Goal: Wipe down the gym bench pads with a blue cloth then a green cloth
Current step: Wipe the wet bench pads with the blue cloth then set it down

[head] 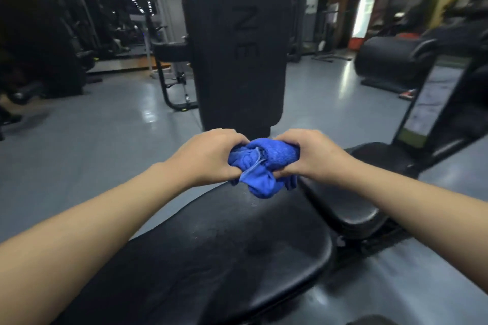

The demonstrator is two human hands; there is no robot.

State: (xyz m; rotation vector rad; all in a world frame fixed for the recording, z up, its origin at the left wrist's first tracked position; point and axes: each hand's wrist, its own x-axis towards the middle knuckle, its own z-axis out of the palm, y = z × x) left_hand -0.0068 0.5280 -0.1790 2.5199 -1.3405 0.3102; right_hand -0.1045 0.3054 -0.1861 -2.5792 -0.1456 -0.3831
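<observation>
Gripping a bunched blue cloth (260, 163) from both sides, the two hands meet in the middle of the view, held just above the black seat pad (216, 250). The left hand (208, 157) is curled into a closed fist around the cloth's left end, knuckles up, with the fingers tucked under and hidden by the fabric. The right hand (307, 155) is clenched the same way on the right end, its thumb pressing into the wad near the lower middle. Between the fists the cloth is crumpled into tight folds, and a pale hem edge runs across the front of it. A loose lobe of fabric hangs below the hands and comes close to the far end of the seat pad; whether it touches the pad cannot be told.

Both forearms are bare and reach in from the lower corners. Straight ahead, the upright black back pad (237, 42) rises behind the cloth, with embossed letters running down its face. To the right, a second narrower black pad (340, 208) lies beside the seat pad. The grey gym floor (100, 134) spreads around the bench, with other dark machines blurred in the background. No green cloth shows anywhere in view.
</observation>
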